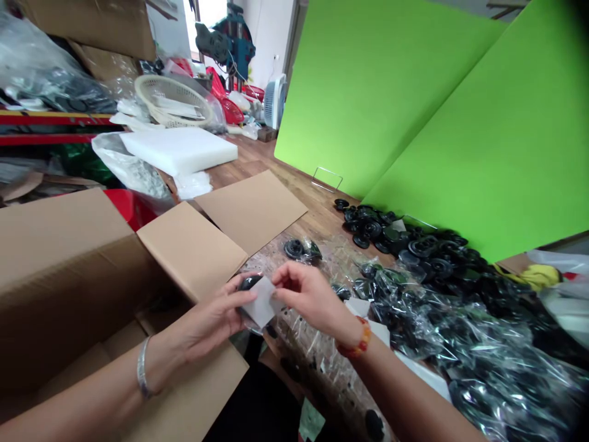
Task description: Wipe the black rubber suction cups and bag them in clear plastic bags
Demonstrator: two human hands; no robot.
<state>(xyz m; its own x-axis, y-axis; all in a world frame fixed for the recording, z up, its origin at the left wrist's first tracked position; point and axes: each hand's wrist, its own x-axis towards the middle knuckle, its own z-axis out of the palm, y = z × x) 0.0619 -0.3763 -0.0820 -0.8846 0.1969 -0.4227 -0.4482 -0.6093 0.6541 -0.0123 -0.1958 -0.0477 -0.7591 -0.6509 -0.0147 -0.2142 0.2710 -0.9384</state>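
Note:
Between my hands is a round black part (250, 282) in a clear plastic bag, with a small white paper square (263, 302) lying over its face. My left hand (225, 313) grips the black part from the left, the thumb resting on the paper. My right hand (306, 298) has its thumb and fingertips pinched at the paper's right edge. The paper covers most of the part, so its full shape is hidden. Just beyond my hands, a ring-shaped black part (294, 248) sits on the table.
An open cardboard box (69, 258) stands at my left, its flaps reaching over the table. Loose black parts (368, 227) are heaped at the right, with several bagged ones (442, 325) nearer. Green boards (391, 92) rise behind. White foam (184, 149) lies at the back left.

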